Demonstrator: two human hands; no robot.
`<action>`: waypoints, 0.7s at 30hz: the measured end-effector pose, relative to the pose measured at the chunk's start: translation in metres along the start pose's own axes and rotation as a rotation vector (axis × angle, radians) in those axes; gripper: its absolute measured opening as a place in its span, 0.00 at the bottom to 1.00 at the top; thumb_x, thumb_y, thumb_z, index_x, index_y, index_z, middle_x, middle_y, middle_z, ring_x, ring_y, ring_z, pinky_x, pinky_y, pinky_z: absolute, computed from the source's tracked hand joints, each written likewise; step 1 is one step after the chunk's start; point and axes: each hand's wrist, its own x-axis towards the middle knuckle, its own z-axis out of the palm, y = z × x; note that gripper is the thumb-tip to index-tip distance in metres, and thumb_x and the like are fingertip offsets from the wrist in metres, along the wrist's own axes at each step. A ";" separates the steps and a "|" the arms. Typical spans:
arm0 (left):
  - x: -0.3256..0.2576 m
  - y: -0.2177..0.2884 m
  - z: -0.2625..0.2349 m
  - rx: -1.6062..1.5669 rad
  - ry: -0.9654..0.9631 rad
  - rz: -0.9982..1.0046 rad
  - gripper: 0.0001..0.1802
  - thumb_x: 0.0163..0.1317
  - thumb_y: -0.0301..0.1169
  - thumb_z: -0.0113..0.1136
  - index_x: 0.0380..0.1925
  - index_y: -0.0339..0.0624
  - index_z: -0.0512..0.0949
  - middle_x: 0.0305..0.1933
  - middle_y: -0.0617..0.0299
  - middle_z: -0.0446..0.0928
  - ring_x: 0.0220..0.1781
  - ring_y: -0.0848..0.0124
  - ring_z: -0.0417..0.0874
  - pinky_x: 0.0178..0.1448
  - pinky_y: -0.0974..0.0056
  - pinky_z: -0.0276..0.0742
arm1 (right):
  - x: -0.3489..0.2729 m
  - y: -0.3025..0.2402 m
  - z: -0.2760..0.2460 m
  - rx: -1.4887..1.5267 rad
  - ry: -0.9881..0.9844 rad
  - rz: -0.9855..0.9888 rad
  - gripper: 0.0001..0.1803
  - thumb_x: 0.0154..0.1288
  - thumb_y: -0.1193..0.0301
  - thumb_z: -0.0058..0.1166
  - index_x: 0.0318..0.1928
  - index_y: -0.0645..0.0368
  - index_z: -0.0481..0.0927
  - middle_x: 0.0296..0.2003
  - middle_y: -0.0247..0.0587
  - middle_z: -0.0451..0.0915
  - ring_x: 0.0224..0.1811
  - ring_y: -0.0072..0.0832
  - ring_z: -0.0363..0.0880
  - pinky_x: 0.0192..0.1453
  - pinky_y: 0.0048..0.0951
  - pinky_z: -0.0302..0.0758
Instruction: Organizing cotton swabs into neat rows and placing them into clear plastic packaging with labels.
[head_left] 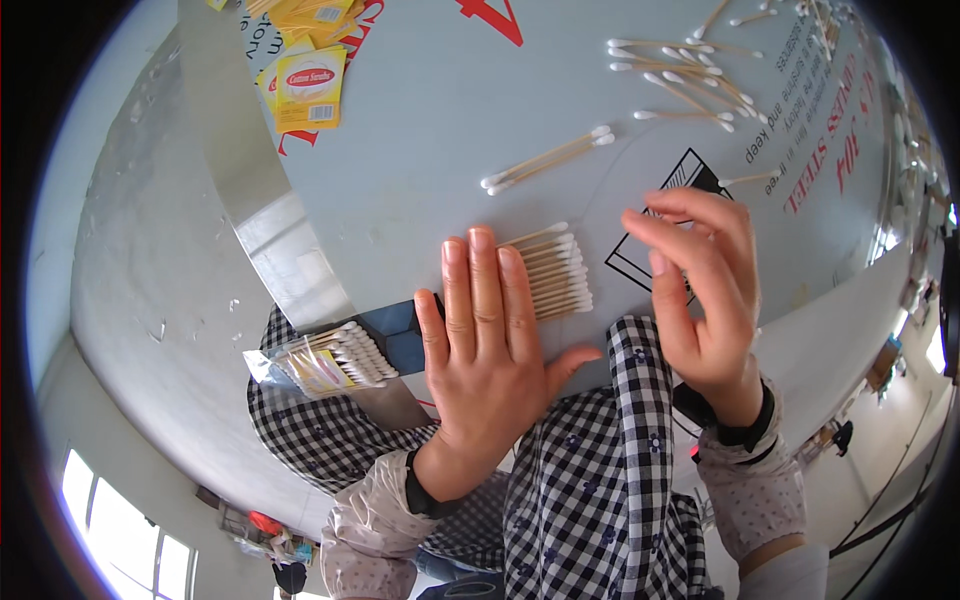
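Observation:
My left hand (483, 345) lies flat, fingers stretched out, over one end of a neat row of cotton swabs (556, 270). Their white tips stick out on the right of its fingers. To the left of that hand, a clear plastic bag (275, 368) holds more cotton swabs (352, 355) and a yellow card, and it lies by a dark blue patterned strip (392, 335). My right hand (705, 285) hovers to the right of the row, fingers loosely curved and apart from the thumb, with nothing seen in it. Two loose swabs (548, 160) lie beyond the row.
Several scattered cotton swabs (690, 80) lie at the far right of the grey printed metal sheet (420, 130). Yellow cards (308, 88) are piled at the far left. A black-and-white checked cloth (580, 470) hangs over my lap at the near edge.

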 end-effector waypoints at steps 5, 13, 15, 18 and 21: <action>0.005 0.000 -0.002 0.061 -0.050 0.002 0.59 0.64 0.72 0.35 0.71 0.21 0.52 0.75 0.28 0.51 0.79 0.36 0.51 0.77 0.37 0.47 | -0.009 -0.003 0.005 0.029 -0.062 0.002 0.23 0.44 0.86 0.53 0.45 0.61 0.84 0.46 0.44 0.79 0.45 0.39 0.77 0.46 0.37 0.75; 0.006 0.003 -0.001 0.018 -0.003 -0.045 0.54 0.66 0.70 0.33 0.70 0.28 0.59 0.74 0.38 0.60 0.77 0.44 0.60 0.78 0.40 0.48 | -0.010 -0.003 0.009 0.020 -0.072 -0.021 0.21 0.43 0.86 0.54 0.41 0.59 0.85 0.46 0.44 0.79 0.44 0.39 0.77 0.46 0.36 0.76; 0.006 0.003 -0.001 0.015 0.000 -0.050 0.54 0.66 0.70 0.33 0.70 0.28 0.59 0.74 0.38 0.60 0.77 0.44 0.60 0.78 0.40 0.47 | -0.009 -0.003 0.010 0.019 -0.075 -0.021 0.21 0.43 0.86 0.54 0.41 0.59 0.85 0.46 0.44 0.79 0.44 0.39 0.77 0.46 0.36 0.77; 0.006 0.002 -0.002 0.021 -0.010 -0.048 0.54 0.66 0.70 0.33 0.70 0.28 0.60 0.75 0.38 0.60 0.77 0.45 0.60 0.78 0.40 0.47 | -0.010 -0.003 0.010 0.037 -0.064 -0.013 0.20 0.44 0.86 0.54 0.40 0.58 0.85 0.46 0.42 0.79 0.44 0.37 0.77 0.43 0.33 0.75; 0.005 0.000 0.000 0.045 -0.033 0.004 0.60 0.63 0.72 0.38 0.72 0.22 0.50 0.76 0.28 0.50 0.79 0.35 0.50 0.77 0.36 0.47 | -0.015 -0.001 0.008 0.145 -0.043 0.107 0.18 0.46 0.86 0.53 0.37 0.56 0.85 0.46 0.39 0.80 0.43 0.33 0.76 0.37 0.28 0.68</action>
